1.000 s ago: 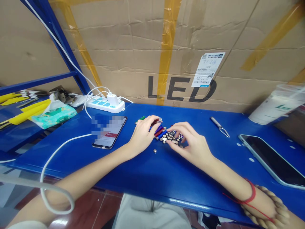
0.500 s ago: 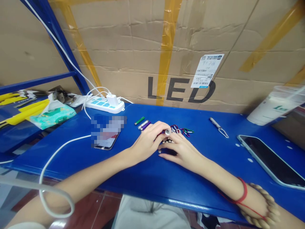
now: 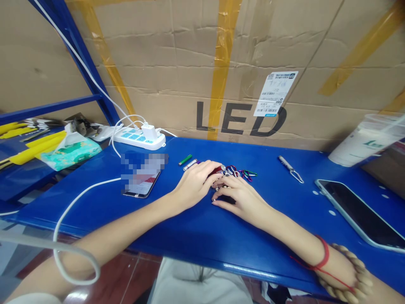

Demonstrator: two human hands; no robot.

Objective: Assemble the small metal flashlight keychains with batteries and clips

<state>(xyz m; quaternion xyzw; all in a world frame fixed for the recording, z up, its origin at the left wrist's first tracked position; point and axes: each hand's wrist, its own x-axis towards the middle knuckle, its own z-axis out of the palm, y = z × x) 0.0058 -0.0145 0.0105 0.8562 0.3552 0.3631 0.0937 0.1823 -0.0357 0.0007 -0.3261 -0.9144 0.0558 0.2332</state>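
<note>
- Clamped, by left hand's grip (image 3: 198, 181), on shiny red metal-looking tube (image 3: 217, 170).
- Probably light, stiff, slippery; best held around middle.
- About right hand's grip (image 3: 238, 198), cannot tell.

Held tube (image 3: 217, 170) dk red, loose tube (image 3: 184, 160) grn, tbl (image 3: 180, 236) blue, box (image 3: 164, 93) brn.

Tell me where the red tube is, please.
In the head view, the red tube is near the centre, in the left hand, left of the coloured clips.
</note>
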